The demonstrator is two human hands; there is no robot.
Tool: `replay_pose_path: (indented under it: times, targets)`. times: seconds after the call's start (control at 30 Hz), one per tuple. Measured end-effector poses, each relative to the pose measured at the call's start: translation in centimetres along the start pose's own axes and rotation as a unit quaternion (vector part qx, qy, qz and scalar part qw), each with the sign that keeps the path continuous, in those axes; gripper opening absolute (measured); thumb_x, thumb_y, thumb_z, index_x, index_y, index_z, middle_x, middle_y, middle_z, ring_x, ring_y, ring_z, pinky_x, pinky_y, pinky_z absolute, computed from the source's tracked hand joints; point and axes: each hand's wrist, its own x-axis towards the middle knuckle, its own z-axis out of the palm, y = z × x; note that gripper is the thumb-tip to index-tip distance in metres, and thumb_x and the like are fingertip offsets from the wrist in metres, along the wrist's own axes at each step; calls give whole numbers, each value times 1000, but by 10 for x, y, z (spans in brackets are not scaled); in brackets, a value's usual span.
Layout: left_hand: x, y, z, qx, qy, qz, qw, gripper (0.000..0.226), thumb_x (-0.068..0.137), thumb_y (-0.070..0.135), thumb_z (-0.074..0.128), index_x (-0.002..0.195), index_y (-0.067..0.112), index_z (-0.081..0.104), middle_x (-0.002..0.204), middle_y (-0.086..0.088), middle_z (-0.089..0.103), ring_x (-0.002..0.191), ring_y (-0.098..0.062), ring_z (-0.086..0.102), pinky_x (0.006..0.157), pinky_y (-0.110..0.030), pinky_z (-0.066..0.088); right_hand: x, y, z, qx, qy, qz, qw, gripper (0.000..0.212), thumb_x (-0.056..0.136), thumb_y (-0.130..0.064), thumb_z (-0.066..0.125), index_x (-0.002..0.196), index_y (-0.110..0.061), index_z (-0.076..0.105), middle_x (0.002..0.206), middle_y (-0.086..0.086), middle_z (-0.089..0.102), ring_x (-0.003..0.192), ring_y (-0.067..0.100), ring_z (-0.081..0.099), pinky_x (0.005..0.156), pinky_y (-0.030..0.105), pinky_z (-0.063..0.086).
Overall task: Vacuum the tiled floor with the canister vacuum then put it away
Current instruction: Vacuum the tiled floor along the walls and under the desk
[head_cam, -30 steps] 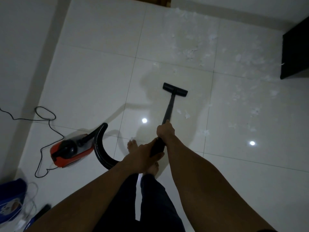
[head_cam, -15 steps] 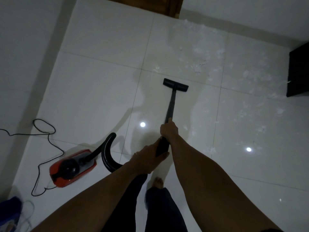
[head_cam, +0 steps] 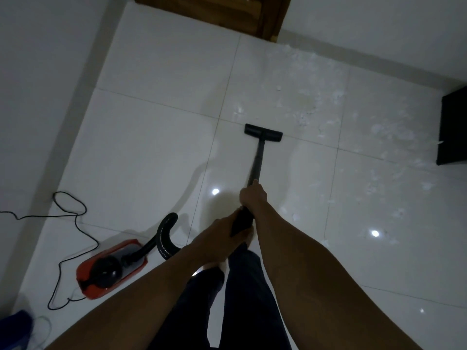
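A red and black canister vacuum (head_cam: 111, 269) sits on the white tiled floor (head_cam: 151, 152) at my lower left. Its ribbed black hose (head_cam: 164, 236) arcs up to the wand. My right hand (head_cam: 252, 195) grips the black wand (head_cam: 257, 162) higher up, and my left hand (head_cam: 219, 233) holds the handle end just behind it. The flat black floor nozzle (head_cam: 263, 133) rests on the tiles ahead of me, beside scattered white debris (head_cam: 316, 107) that spreads to the right.
The vacuum's black power cord (head_cam: 73, 223) loops across the floor toward the left wall. A wooden door (head_cam: 214, 13) stands at the far end. A dark cabinet (head_cam: 452, 127) juts in at the right. Blue items (head_cam: 15, 327) lie at the lower left corner.
The nozzle has been pushed forward across the tiles toward the debris patch, and I have stepped forward with it. Loose bits near the wand's earlier spot are gone from view.
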Motion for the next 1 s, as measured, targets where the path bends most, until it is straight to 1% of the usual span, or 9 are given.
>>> replay_pose_path:
  times: [0.1,0.17,0.33,0.4,0.53,0.63,0.73,0.93,1.0]
  targets:
    - [14,16,-10,2,-7,0,1000,43,102,32,53,143,22,44,75,14,58,52,11,56,50,-6,40,9,-10,-14,10,2,5,1000,69,98,-9,42,159,-16,11,145,17,46,118,31,56,67,29,41]
    - [27,25,-17,10,-3,0,1000,46,102,34,53,145,24,41,78,16,59,56,12,57,53,-6,41,19,-21,-25,23,-2,0,1000,68,98,-9,43,158,-17,12,144,17,47,114,31,57,56,28,40]
    - [75,45,-35,15,6,-20,1000,51,100,44,53,148,34,37,78,12,61,56,3,58,58,-16,45,54,-51,-53,78,-15,2,997,75,94,-9,43,159,-24,9,130,19,55,80,24,63,54,30,51]
    - [94,62,-42,20,9,-33,999,54,100,43,52,150,35,33,77,13,59,57,1,57,57,-16,46,68,-64,-70,71,-17,0,997,74,95,-9,43,159,-24,10,130,20,54,74,22,59,55,30,49]
    - [133,101,-52,-2,22,-69,997,55,101,39,52,151,36,28,72,14,53,49,3,54,45,-9,39,102,-91,-105,38,-21,-17,999,75,95,-10,46,159,-23,9,134,20,53,98,30,63,71,34,52]
    - [162,123,-62,-42,33,-74,996,55,102,35,54,152,30,32,69,15,51,44,10,53,43,-6,37,127,-111,-122,27,-20,-28,999,77,94,-11,46,159,-24,8,134,19,54,105,31,63,84,40,57]
    - [187,138,-72,-68,44,-87,993,54,102,30,54,152,25,35,70,16,51,46,11,54,43,-5,38,147,-130,-136,3,-18,-44,999,76,95,-13,47,159,-23,8,137,17,53,109,30,61,80,34,52]
    - [222,160,-99,-102,65,-99,988,60,102,21,55,154,26,26,76,10,55,48,13,55,44,-5,38,180,-169,-155,-25,-17,-55,998,72,96,-10,46,158,-19,11,144,12,49,111,29,61,73,30,46]
    - [235,166,-111,-99,73,-102,987,55,101,21,56,151,24,32,75,12,55,48,13,55,45,-4,38,191,-184,-162,-26,-14,-54,998,72,97,-10,46,158,-19,10,144,11,49,113,29,60,72,29,42]
